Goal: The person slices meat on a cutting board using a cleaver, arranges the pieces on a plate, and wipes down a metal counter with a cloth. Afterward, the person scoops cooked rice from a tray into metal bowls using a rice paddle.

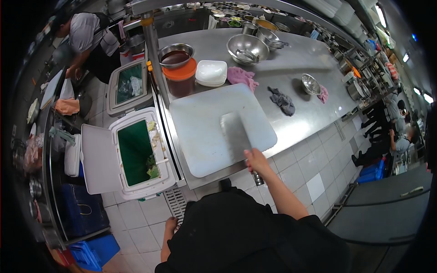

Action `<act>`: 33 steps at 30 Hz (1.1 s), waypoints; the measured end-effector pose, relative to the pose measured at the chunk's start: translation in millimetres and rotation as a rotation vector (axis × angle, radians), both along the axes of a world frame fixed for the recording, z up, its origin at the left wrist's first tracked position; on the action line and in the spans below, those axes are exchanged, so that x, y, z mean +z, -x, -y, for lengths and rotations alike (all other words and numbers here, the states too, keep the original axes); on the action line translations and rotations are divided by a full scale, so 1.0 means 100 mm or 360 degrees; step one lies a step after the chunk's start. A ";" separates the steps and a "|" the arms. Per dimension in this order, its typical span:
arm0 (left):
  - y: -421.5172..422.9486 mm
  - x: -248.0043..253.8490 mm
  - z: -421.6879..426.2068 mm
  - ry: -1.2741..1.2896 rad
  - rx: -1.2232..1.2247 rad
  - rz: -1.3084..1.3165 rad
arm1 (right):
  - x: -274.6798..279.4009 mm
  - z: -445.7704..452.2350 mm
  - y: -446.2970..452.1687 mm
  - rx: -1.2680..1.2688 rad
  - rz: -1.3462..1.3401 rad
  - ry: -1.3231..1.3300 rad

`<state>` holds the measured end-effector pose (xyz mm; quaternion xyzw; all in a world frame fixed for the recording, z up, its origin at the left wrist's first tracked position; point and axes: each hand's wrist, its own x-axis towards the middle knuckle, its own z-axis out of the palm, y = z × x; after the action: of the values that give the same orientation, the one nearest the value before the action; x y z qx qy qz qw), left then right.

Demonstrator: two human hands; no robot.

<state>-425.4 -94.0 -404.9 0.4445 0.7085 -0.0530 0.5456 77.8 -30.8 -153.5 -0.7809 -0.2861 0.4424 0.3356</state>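
My right hand (257, 162) is closed around the dark handle of a cleaver (236, 136). The cleaver's broad metal blade lies over the white cutting board (200, 113), pointing away from me; whether it touches the board I cannot tell. The board's surface is bare apart from a few specks and wet marks. Low at my side, near the floor drain in the picture, hangs my left hand (171, 225). Its fingers are mostly hidden against my dark clothing, so their state does not show.
An open bin (170, 179) with green lining and leaf scraps stands left of the steel counter (291, 54). White dishes (211, 72), an orange-lidded tub (180, 75), a pink cloth (241, 77), a grey cloth (282, 101) and metal bowls (248, 48) sit around the board. A person (93, 36) works at left.
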 end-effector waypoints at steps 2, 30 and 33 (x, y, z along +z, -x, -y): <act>0.00 -0.05 -0.03 -0.0046 0.0021 0.0046 | 0.06 -0.02 0.08 0.0056 -0.0113 -0.0019; -0.27 0.16 0.07 -0.0205 0.0298 0.0224 | 0.25 -0.85 -1.23 0.0255 0.0715 -0.0088; -0.31 0.21 0.12 -0.0162 0.0315 0.0153 | 0.22 -1.21 -1.47 0.0177 0.0902 -0.0071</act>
<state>-394.7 -106.4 -384.0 0.4015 0.7236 0.0587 0.5583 224.4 89.8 -131.5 -0.8489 -0.4205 0.2178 0.2347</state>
